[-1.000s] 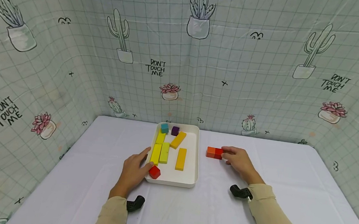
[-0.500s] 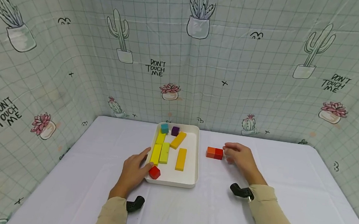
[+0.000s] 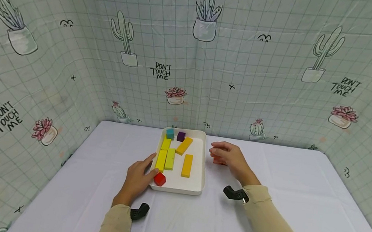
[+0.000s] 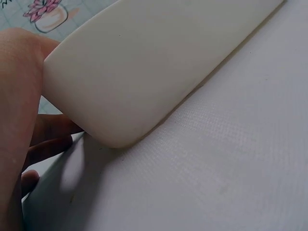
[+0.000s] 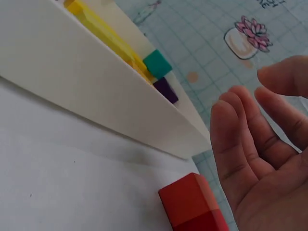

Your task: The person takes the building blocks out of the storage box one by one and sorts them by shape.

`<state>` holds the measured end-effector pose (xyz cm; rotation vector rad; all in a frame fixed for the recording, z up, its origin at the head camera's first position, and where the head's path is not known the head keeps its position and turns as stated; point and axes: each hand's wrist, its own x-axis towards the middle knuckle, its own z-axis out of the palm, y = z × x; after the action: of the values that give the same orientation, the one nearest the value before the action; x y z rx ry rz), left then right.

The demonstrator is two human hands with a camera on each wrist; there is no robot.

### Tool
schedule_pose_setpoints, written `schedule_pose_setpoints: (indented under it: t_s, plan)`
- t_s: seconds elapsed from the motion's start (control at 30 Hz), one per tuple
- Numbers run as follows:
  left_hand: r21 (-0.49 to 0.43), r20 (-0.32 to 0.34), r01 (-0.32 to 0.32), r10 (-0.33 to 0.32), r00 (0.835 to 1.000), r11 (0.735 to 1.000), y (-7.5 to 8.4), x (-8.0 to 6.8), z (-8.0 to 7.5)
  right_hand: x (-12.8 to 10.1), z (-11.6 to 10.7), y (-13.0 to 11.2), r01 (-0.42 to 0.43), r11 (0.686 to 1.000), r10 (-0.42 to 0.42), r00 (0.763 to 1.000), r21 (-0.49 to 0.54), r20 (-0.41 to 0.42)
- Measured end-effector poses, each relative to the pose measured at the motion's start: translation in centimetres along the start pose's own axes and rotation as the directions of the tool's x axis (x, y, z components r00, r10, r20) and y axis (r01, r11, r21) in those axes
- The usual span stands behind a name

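My left hand [image 3: 136, 177] grips the left side of a white tray [image 3: 178, 191], thumb over the rim beside a red block [image 3: 160, 179]. The left wrist view has its other fingers outside the tray's wall [image 4: 134, 62]. Over an orange block [image 5: 185, 195] and a red block [image 5: 202, 222], set against each other on the table right of the tray, hovers my right hand [image 3: 232, 159]. Its fingers are loosely bent and hold nothing. In the head view this hand covers most of the pair.
Several yellow and yellow-green bars, such as the one nearest the tray's right side [image 3: 187, 165], lie in the tray. A teal cube [image 3: 169, 133] and a purple cube [image 3: 181, 136] sit at its far end. Behind the table [image 3: 175, 220] hangs a cactus-print cloth [image 3: 232, 60].
My right hand has let go of the red block, which stands against the orange one, then moved left over the pair. My left hand and the tray have stayed put.
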<state>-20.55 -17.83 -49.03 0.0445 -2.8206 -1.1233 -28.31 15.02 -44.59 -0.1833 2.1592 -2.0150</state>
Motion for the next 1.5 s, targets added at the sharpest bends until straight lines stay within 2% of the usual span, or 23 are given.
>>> schedule_pose_setpoints:
  t_s: [0.13, 0.27, 0.53, 0.67, 0.87, 1.03, 1.2, 1.33, 1.5]
  plan:
    - [0.004, 0.011, -0.015, 0.015, 1.0, 1.0, -0.2, 0.1, -0.3, 0.7, 1.4, -0.6, 0.002, 0.999, 0.002, 0.994, -0.042, 0.105]
    - [-0.003, 0.019, -0.023, 0.023, 1.0, 1.0, -0.3, 0.1, -0.7, 1.3, 2.8, -1.1, 0.025, 0.996, -0.005, 0.974, -0.086, 0.228]
    - [-0.007, 0.048, 0.004, -0.004, 0.999, 1.0, -0.4, 0.0, -0.9, 2.2, 5.5, -1.6, 0.052, 0.978, 0.025, 0.933, -0.201, 0.36]
    - [-0.007, 0.059, 0.01, -0.009, 0.998, 1.0, -0.4, 0.1, -1.0, 2.6, 6.3, -1.7, 0.062, 0.973, 0.04, 0.904, -0.223, 0.425]
    - [-0.021, 0.044, -0.037, 0.038, 0.998, 0.999, -0.4, 0.3, -0.7, 2.8, 7.2, -2.0, 0.07, 0.962, 0.085, 0.843, -0.265, 0.531]
    - [-0.026, 0.045, -0.066, 0.067, 0.997, 0.997, -0.3, 0.5, -0.6, 3.1, 8.0, -1.9, 0.105, 0.941, 0.103, 0.816, -0.321, 0.568]
    - [-0.008, 0.033, -0.072, 0.072, 0.997, 0.997, -0.4, 0.5, -0.7, 3.6, 8.9, -1.8, 0.133, 0.934, 0.101, 0.792, -0.333, 0.602]
    - [-0.011, 0.027, -0.057, 0.058, 0.998, 0.998, -0.6, 0.4, -0.7, 3.6, 9.7, -1.9, 0.155, 0.929, 0.1, 0.77, -0.337, 0.631]
    - [-0.027, 0.034, -0.039, 0.04, 0.999, 0.999, -0.6, 0.1, -0.7, 3.5, 10.4, -1.8, 0.16, 0.928, 0.101, 0.759, -0.335, 0.643]
